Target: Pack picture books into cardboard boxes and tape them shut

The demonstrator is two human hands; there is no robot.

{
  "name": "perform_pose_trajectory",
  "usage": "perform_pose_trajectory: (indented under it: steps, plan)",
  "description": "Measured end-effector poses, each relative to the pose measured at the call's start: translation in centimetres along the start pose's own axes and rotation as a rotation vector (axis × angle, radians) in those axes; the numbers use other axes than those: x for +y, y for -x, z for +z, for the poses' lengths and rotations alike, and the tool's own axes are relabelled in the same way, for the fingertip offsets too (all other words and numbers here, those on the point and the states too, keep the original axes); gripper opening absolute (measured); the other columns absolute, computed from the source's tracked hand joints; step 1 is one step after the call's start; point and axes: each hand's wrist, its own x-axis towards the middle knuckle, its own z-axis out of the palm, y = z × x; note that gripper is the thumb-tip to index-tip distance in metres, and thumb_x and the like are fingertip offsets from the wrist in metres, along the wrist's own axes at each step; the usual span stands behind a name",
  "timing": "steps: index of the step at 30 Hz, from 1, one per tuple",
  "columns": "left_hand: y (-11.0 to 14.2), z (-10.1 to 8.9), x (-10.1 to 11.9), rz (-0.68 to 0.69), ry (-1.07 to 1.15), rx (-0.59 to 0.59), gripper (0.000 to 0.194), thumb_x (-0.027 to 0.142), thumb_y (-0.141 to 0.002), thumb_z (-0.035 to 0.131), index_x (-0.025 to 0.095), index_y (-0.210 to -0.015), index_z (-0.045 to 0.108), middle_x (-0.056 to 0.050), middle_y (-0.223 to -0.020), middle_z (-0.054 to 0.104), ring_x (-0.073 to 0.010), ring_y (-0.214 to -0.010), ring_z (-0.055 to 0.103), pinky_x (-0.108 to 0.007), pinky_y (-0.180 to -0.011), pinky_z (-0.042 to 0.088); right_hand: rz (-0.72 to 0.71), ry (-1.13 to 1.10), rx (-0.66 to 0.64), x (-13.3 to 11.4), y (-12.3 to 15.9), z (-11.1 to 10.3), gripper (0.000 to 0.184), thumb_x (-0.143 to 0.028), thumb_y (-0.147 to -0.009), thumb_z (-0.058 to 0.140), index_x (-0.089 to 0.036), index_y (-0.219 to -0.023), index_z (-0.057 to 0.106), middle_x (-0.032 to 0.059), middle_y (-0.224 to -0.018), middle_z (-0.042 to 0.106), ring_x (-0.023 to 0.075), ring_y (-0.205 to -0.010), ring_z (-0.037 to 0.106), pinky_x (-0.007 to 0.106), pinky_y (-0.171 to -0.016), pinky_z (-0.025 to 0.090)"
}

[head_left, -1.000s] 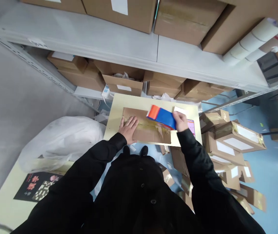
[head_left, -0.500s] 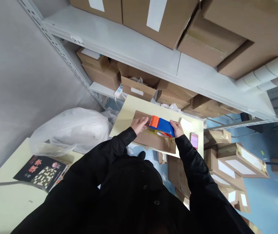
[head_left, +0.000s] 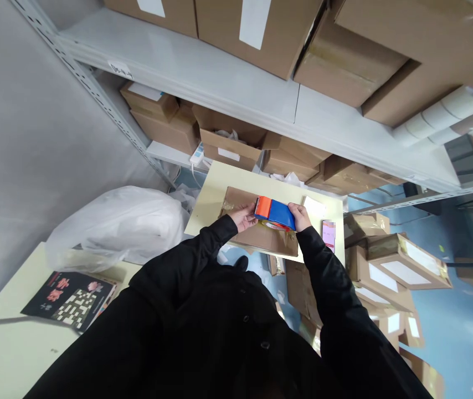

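Black jacket (head_left: pixel 236 346) with loose, full-length sleeves (head_left: pixel 182 263). Small round buttons (head_left: pixel 265 345), their rims slightly paler, run down the front; the right sleeve (head_left: pixel 332 282) is creased and faintly glossy. A rounded black shoe (head_left: pixel 241 262) shows.

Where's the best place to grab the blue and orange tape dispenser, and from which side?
Probably best by the blue end of the tape dispenser, from the right, where the right hand holds it: its toothed orange end points left, toward the left hand, so this grip avoids it.
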Motion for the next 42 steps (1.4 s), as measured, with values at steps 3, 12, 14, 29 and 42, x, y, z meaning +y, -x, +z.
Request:
perform_pose_trajectory:
  steps: [3,12,14,29,42]
  plan:
    - [1.0,-0.1,1.2,-0.104,0.170,-0.039,0.021,0.034,-0.084,0.058,0.015,-0.079,0.065,-0.004,-0.071,0.071,-0.0154,-0.072,0.067,-0.030,-0.069,0.051,0.007,0.009,0.018,0.0,0.1,-0.1,0.057,-0.071,-0.065,0.058,-0.021,-0.048,0.038,-0.0057,-0.048,0.030,0.0089,-0.049,0.029,0.024,-0.048,0.027]
    - [2.4,0.2,3.1,0.063,-0.186,0.245,0.015,0.022,-0.070,0.073,0.014,-0.071,0.061,0.001,-0.056,0.063,-0.0085,-0.045,0.059,-0.020,-0.051,0.050,-0.095,0.128,-0.066,-2.0,0.6,0.8,0.058,-0.068,-0.071,0.055,-0.020,-0.046,0.035,-0.0061,-0.047,0.026,0.0071,-0.047,0.024,0.024,-0.046,0.021]
    - [2.9,-1.3,4.2,0.102,-0.217,0.280,0.016,0.024,-0.071,0.073,0.012,-0.075,0.063,-0.002,-0.061,0.066,-0.0110,-0.049,0.063,-0.022,-0.052,0.051,-0.090,0.186,-0.054,-2.7,0.6,0.2,0.057,-0.067,-0.072,0.055,-0.020,-0.046,0.036,-0.0060,-0.047,0.026,0.0069,-0.046,0.024,0.024,-0.045,0.020]
    - [-2.1,-11.3,0.2,0.360,-0.760,0.651,0.029,0.036,-0.075,0.063,0.013,-0.092,0.066,-0.014,-0.107,0.067,-0.0231,-0.102,0.062,-0.034,-0.087,0.050,-0.075,0.649,0.081,-2.6,2.0,-1.1,0.051,-0.061,-0.076,0.048,-0.019,-0.048,0.040,-0.0049,-0.045,0.029,0.0087,-0.047,0.030,0.024,-0.046,0.025]
    - [2.0,-6.6,1.2,0.644,-2.015,-0.105,0.128,0.073,-0.050,0.063,-0.001,-0.145,0.019,-0.024,-0.152,0.016,-0.0374,-0.142,0.008,-0.048,-0.115,0.004,-0.085,0.731,0.001,-3.1,1.3,-1.1,0.053,-0.063,-0.079,0.042,-0.019,-0.048,0.043,-0.0030,-0.047,0.035,0.0103,-0.050,0.032,0.025,-0.051,0.028]
